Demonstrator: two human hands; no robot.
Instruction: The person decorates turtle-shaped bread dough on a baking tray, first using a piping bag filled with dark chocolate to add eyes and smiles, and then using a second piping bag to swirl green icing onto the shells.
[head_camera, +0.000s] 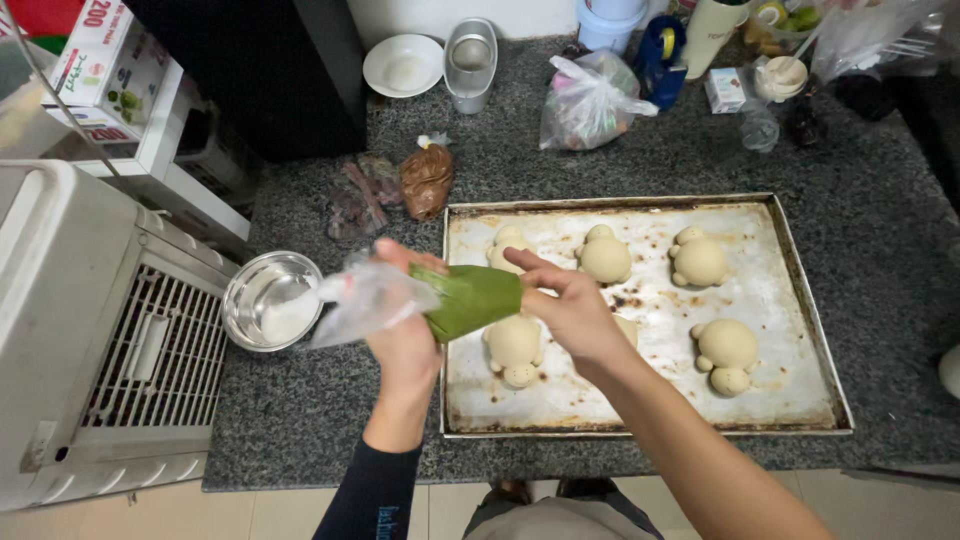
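Observation:
My left hand (405, 340) grips a clear plastic piping bag (455, 300) filled with green paste, its loose twisted end trailing to the left. My right hand (570, 305) holds the bag's narrow front end. Both hands hover over the left part of a worn metal baking tray (640, 410) on the granite counter. Several pale dough pieces shaped like little animals lie on the tray; one (513, 347) sits just below the bag, others (605, 257) (698, 260) (727, 353) lie farther right.
A steel bowl (268, 298) with white powder stands left of the tray. Behind it lie small bags of dark contents (427, 178), a white dish (403, 64), a metal container (470, 60) and a tied plastic bag (590, 100). A white appliance (90, 330) stands at the left.

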